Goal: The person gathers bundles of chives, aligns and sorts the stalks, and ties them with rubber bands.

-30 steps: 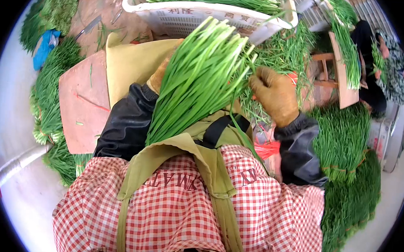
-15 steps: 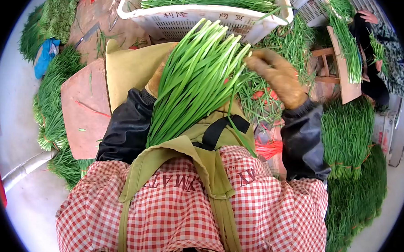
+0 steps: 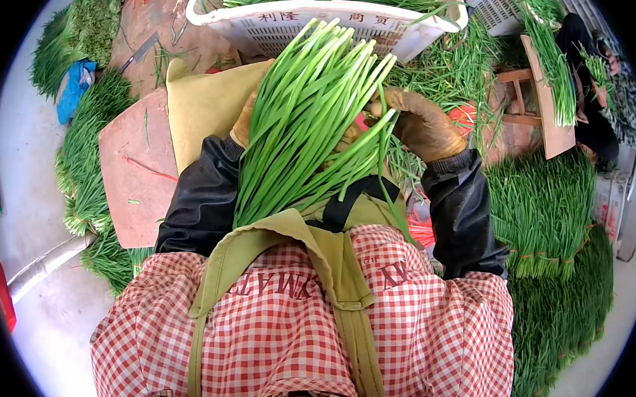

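A thick bunch of green chives (image 3: 300, 126) lies slanted across my lap, pale cut ends pointing up and away from me. My left hand (image 3: 244, 119), in a brown work glove, holds it from the left side; its fingers are mostly hidden behind the leaves. At the bunch's right edge, my gloved right hand (image 3: 424, 126) is closed with curled fingers around a few chive stems (image 3: 368, 140), which splay away from the rest. An olive apron (image 3: 361, 204) lies beneath the bunch.
A white plastic crate (image 3: 327, 30) of chives stands ahead. Tied chive bundles (image 3: 540, 210) are stacked at right, more chives (image 3: 94, 151) at left. Loose trimmings (image 3: 447, 69) litter the floor. A board (image 3: 549, 103) and a person (image 3: 590, 76) holding chives are at upper right.
My right hand has moved left and inward, from beside the cut ends to the bunch's right edge. A few stems there now spread outward. My left hand keeps its hold.
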{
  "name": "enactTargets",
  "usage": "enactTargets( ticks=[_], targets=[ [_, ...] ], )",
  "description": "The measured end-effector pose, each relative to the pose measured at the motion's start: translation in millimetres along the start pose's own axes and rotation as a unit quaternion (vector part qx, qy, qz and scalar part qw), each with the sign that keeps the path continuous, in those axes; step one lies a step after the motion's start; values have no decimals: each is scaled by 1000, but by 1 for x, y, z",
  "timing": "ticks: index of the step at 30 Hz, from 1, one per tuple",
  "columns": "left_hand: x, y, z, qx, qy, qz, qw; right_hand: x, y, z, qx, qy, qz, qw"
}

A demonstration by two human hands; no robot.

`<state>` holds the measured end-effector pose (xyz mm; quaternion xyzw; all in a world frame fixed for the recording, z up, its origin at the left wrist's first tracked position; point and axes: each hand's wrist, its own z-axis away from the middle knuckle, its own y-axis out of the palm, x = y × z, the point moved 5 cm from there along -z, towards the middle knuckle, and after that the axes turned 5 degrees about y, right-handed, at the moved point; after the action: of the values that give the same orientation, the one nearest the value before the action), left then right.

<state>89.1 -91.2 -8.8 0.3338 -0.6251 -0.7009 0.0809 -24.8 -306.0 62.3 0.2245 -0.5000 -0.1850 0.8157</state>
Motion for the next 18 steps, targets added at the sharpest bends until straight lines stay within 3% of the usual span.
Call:
enactTargets(
  ticks=[1, 2, 4, 5, 6, 8, 11, 14, 15, 16, 18],
  targets=[
    [-6, 11, 3, -11, 75, -94, 993, -1, -5, 1, -3, -14, -9, 1000],
    [-8, 1, 2, -12, 75, -92, 993, -3, -11, 2, -6, -26, -17, 999],
    [-5, -15, -3, 74, -39, 78, 993, -6, -15, 4, 0, -33, 11, 999],
    [-9, -10, 4, 59, 39, -72, 995, -5, -14, 8, -31, -40, -14, 999],
    [-11, -7, 6, 47, 66, -129, 988, -3, -14, 11, -62, -47, -41, 996],
    [-13, -8, 5, 43, 80, -151, 984, -3, -20, 20, -18, -30, -44, 998],
    [-14, -11, 5, 41, 84, -182, 979, -5, -42, 41, -204, -67, 145, 966],
    [-17, -15, 7, 35, 98, -307, 946, 1, -38, 53, -238, -93, 231, 939],
    [-19, -18, 6, 33, 102, -386, 916, 16, -17, 55, -217, -159, 271, 924],
    [-21, -20, 6, 31, 102, -491, 864, 19, -13, 53, -221, -160, 270, 923],
    [-20, -13, 4, 57, 104, -721, 683, 24, 4, 45, -166, -187, 557, 791]
  ],
)
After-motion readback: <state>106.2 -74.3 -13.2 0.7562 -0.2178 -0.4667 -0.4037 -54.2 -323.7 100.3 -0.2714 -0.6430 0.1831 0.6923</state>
